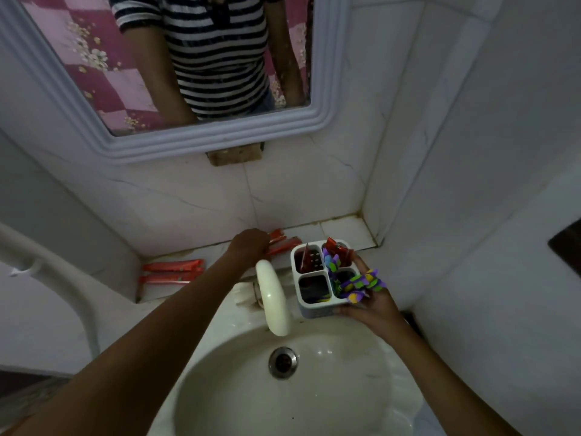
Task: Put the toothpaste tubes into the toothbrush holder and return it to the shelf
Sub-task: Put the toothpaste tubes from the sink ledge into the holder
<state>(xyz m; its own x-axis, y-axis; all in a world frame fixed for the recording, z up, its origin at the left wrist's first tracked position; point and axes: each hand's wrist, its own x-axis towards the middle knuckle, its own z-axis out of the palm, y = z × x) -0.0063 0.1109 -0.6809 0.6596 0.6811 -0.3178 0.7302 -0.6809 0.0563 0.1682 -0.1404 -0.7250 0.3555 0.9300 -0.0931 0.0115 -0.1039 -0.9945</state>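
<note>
A white toothbrush holder [315, 309] with four compartments is held above the sink's right rim by my right hand [375, 305]. Red toothpaste tubes [338, 250] stand in its two far compartments, and a purple, green and yellow piece [358, 283] sticks out of it. My left hand [248, 245] reaches to the tiled shelf [342, 229] and closes on red tubes [281, 242] lying there. Two more red tubes [171, 271] lie on the shelf's left part.
A white tap [272, 297] curves over the white sink [361, 372], right between my two arms. A mirror [176, 58] hangs above the shelf. Tiled walls close in on the right, and a white pipe [72, 297] runs on the left.
</note>
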